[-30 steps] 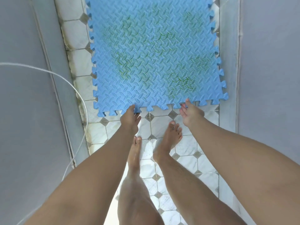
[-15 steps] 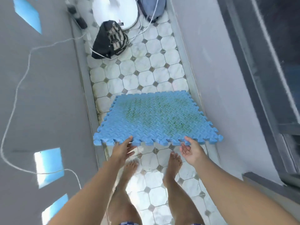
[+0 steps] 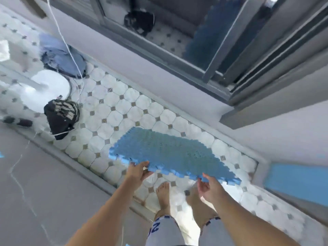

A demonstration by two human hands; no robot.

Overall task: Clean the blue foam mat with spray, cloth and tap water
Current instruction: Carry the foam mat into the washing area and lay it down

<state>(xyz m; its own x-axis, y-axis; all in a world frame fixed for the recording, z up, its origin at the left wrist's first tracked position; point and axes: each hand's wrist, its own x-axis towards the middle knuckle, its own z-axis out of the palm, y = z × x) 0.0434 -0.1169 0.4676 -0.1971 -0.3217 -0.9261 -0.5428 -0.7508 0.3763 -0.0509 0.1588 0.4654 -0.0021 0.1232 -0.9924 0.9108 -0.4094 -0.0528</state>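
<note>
Step in hand: repositioning. The blue interlocking foam mat [image 3: 168, 155] is held roughly level above the white tiled floor [image 3: 113, 110]. The left hand [image 3: 140, 172] and right hand [image 3: 211, 187] grip its near edge, thumbs on top. The next move probably calls for a steady two-handed carry toward water.

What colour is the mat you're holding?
Light blue mat with a greenish tinge in the middle; head view.
</note>
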